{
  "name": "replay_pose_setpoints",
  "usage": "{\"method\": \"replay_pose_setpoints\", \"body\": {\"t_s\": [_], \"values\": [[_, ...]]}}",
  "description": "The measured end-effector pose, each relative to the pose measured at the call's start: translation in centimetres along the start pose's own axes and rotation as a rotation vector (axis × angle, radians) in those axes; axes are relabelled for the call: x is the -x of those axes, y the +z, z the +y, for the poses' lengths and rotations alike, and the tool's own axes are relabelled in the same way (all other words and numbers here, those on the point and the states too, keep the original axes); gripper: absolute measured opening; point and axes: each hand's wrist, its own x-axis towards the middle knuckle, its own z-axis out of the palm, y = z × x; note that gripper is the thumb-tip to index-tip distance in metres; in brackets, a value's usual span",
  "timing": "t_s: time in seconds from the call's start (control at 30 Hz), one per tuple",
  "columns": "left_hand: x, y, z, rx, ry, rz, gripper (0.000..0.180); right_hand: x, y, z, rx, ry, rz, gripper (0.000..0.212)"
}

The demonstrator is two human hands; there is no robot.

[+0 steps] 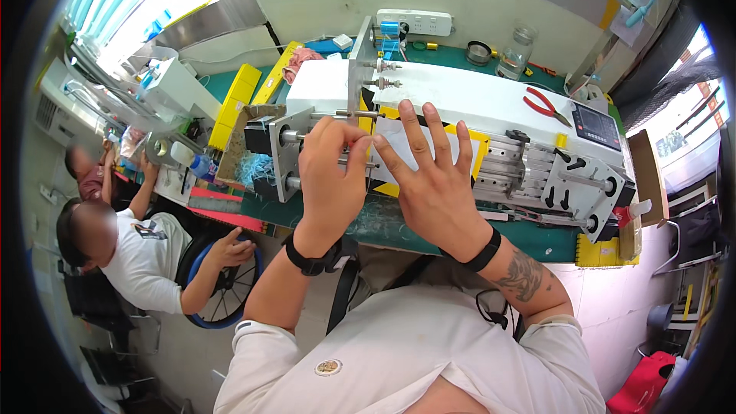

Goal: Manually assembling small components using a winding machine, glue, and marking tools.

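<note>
Fingers spread, my right hand point(437, 176) lies over a white sheet point(392, 136) inside a yellow-and-black border point(481, 149) on a bench machine point(475, 96). It looks pressed flat there, palm down. My left hand point(333, 176) is just left of it, thumb and fingertips drawn together in a pinch. Whatever sits between those fingertips is too small or hidden to name. Close by that hand, a thin metal rod point(359, 113) juts from the machine's left end plate point(289, 157). Part of the machine behind the left hand is covered.
Red-handled pliers point(541, 107) lie on the white housing near a control panel point(595, 127). Behind stand a glass jar point(515, 54) and a power strip point(414, 21). Blue thread point(256, 169) bunches at the machine's left end. A person in a wheelchair point(149, 249) sits to the left.
</note>
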Motion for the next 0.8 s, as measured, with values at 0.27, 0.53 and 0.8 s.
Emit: {"method": "replay_pose_setpoints", "body": {"t_s": [0.27, 0.53, 0.8], "values": [[2.2, 1.1, -1.5, -0.042, 0.002, 0.280, 0.011, -0.1, -0.3, -0.4, -0.076, 0.042, -0.020, 0.085], [1.7, 1.0, -1.9, -0.181, 0.107, 0.299, 0.014, 0.0, -0.2, -0.5, -0.082, 0.042, -0.019, 0.081], [2.0, -0.8, -2.5, -0.213, 0.047, 0.297, 0.010, -0.1, -0.1, -0.7, -0.091, 0.029, -0.040, 0.078]]}}
